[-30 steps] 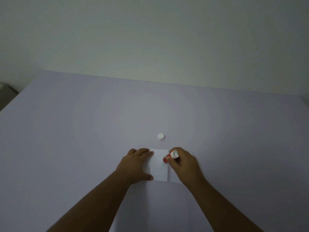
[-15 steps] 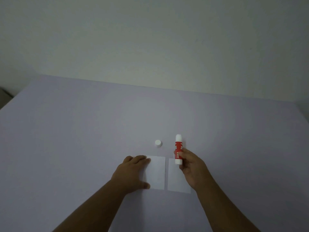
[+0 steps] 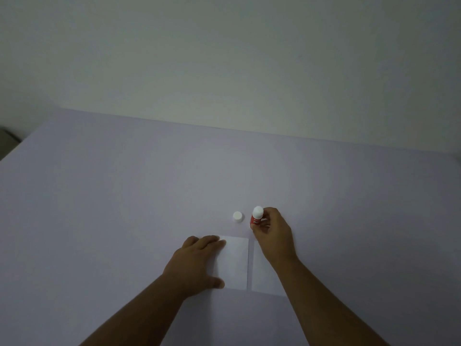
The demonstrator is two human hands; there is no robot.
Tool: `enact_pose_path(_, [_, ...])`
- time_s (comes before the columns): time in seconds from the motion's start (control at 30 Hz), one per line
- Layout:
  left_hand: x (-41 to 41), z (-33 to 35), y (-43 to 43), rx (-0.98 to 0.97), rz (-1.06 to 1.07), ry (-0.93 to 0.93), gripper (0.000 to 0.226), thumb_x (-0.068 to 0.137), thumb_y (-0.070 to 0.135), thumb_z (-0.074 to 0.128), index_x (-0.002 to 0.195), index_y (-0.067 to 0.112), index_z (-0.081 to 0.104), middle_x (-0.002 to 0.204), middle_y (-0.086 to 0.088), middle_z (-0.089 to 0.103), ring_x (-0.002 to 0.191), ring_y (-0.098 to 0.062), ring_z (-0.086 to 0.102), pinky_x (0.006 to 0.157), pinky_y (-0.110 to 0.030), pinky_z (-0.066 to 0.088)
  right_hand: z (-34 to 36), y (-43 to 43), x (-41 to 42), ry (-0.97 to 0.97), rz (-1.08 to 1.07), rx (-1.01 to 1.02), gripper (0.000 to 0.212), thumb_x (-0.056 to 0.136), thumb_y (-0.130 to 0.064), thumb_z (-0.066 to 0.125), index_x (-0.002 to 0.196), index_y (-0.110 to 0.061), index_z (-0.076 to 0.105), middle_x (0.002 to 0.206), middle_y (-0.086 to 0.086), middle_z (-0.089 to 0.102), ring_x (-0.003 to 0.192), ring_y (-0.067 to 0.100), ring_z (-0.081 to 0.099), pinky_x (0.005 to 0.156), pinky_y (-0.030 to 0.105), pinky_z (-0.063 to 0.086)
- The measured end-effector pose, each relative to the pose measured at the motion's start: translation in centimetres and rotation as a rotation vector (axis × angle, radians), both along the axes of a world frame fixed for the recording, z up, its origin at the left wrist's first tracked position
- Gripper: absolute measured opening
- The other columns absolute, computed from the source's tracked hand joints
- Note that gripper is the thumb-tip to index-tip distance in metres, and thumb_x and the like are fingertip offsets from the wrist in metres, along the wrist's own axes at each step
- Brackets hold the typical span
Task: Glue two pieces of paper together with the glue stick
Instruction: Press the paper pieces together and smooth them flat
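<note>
Toward the near edge of the bench [image 3: 99, 196], the left paper [image 3: 235, 262] is pinned under the flat, spread left hand [image 3: 197, 260], with the right paper [image 3: 262, 275] just beside it. Farther back, the glue stick [image 3: 257, 216] is gripped upright by the right hand [image 3: 273, 236] fingers, near the cap [image 3: 237, 216].

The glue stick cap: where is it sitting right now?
In the head view, the small white cap stands on the table, just left of the glue stick in the right hand, and beyond the far edge of the left paper.
</note>
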State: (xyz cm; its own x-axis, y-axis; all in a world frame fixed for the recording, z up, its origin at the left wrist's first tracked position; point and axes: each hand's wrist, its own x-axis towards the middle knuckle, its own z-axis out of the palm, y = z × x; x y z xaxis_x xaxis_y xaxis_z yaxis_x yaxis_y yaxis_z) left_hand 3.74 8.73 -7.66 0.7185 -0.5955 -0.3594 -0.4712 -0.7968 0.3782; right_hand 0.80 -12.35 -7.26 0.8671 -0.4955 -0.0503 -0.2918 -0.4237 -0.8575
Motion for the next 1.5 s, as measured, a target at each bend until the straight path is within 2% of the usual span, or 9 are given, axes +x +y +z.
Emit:
enact_pose_path(0.23, [0.0, 0.0, 0.1, -0.01, -0.014, -0.002, 0.094, 0.063, 0.065, 0.062, 0.142, 0.041, 0.017, 0.151, 0.018, 0.022, 0.131, -0.015, 0.021, 0.106, -0.036, 0.031, 0.5, 0.3, -0.4, 0.03, -0.007, -0.003, 0.032, 0.078, -0.017, 0.071, 0.103, -0.023, 0.053, 0.093, -0.008, 0.057, 0.078, 0.003, 0.056, 0.063, 0.005, 0.04])
enact_pose_path(0.3, [-0.1, -0.1, 0.2, -0.013, -0.02, -0.008, 0.093, 0.064, 0.065, 0.062, 0.142, 0.041, 0.017, 0.151, 0.018, 0.021, 0.132, -0.015, 0.021, 0.106, -0.036, 0.03, 0.9, 0.4, -1.0, 0.044, -0.084, -0.038, 0.035, 0.078, -0.008, 0.069, 0.109, -0.015, 0.054, 0.101, -0.002, 0.056, 0.086, 0.009, 0.054, 0.072, 0.014, 0.042])
enact_pose_path(0.43, [0.0, -0.5, 0.5, -0.011, -0.036, -0.022, 0.092, 0.066, 0.067, 0.059, 0.142, 0.041, 0.015, 0.152, 0.017, 0.021, 0.131, -0.015, 0.021, 0.107, -0.036, 0.029, 1.6, 1.4, -3.2, 0.26, -0.064, -0.089, 0.011, 0.085, -0.01, 0.055, 0.091, -0.012, 0.065, 0.089, 0.005, 0.063, 0.08, 0.015, 0.053, 0.072, 0.022, 0.041])
enact_pose_path(0.6, [-0.1, -1.1, 0.7, -0.009, -0.038, -0.057, 0.086, 0.069, 0.07, 0.053, 0.141, 0.042, 0.017, 0.152, 0.016, 0.024, 0.13, -0.015, 0.025, 0.106, -0.035, 0.031, 1.4, 3.4, -5.1, 0.443, 0.1, -0.101, 0.025, 0.092, -0.018, 0.047, 0.102, -0.009, 0.068, 0.098, 0.007, 0.071, 0.078, 0.014, 0.057, 0.071, 0.02, 0.045])
enact_pose_path(0.77, [-0.1, -1.4, 0.8, -0.02, -0.028, -0.078, 0.081, 0.071, 0.069, 0.05, 0.14, 0.042, 0.018, 0.151, 0.016, 0.026, 0.128, -0.015, 0.027, 0.105, -0.035, 0.032, 2.1, 3.8, -4.8, 0.454, 0.05, -0.028, 0.029, 0.09, -0.017, 0.048, 0.077, 0.002, 0.066, 0.082, 0.021, 0.068, 0.063, 0.02, 0.051, 0.06, 0.027, 0.04])
enact_pose_path(1.0, [-0.2, -0.8, 0.7, -0.021, -0.032, -0.057, 0.082, 0.073, 0.068, 0.052, 0.142, 0.039, 0.018, 0.152, 0.013, 0.026, 0.13, -0.017, 0.025, 0.107, -0.037, 0.029, 2.2, 4.3, -4.7, 0.399, -0.002, 0.065, 0.03, 0.088, -0.021, 0.054, 0.088, 0.007, 0.066, 0.092, 0.024, 0.069, 0.087, 0.036, 0.063, 0.078, 0.041, 0.052])
enact_pose_path(1.17, [-1.1, 1.2, -0.2, -0.392, 0.395, 0.159, 0.066, 0.08, 0.049, 0.062, 0.138, 0.027, 0.036, 0.138, 0.005, 0.042, 0.122, -0.018, 0.042, 0.104, -0.036, 0.035, 2.7, 3.7, -5.5, 0.36, -0.072, 0.258, 0.017, 0.088, -0.022, 0.057, 0.081, -0.011, 0.069, 0.08, 0.003, 0.066, 0.066, 0.01, 0.054, 0.059, 0.024, 0.045])
enact_pose_path(1.3, [-2.3, 2.3, -1.2, -0.619, 0.738, 0.583, 0.022, 0.083, 0.036, 0.064, 0.101, 0.023, 0.068, 0.106, 0.0, 0.069, 0.095, -0.019, 0.063, 0.087, -0.033, 0.05, 3.0, 2.9, -6.3, 0.31, -0.138, 0.367, 0.024, 0.088, -0.024, 0.058, 0.064, -0.029, 0.059, 0.072, -0.008, 0.061, 0.067, 0.01, 0.053, 0.058, 0.022, 0.043])
enact_pose_path(1.5, [-3.0, 3.7, -2.9, -0.733, 0.859, 0.685, 0.009, 0.081, 0.019, 0.068, 0.078, 0.012, 0.072, 0.084, -0.011, 0.074, 0.081, -0.026, 0.068, 0.064, -0.026, 0.054, 3.5, 2.0, -7.5, 0.28, -0.165, 0.293, 0.017, 0.087, -0.022, 0.058, 0.072, -0.02, 0.066, 0.076, -0.003, 0.063, 0.068, 0.013, 0.054, 0.065, 0.028, 0.047])
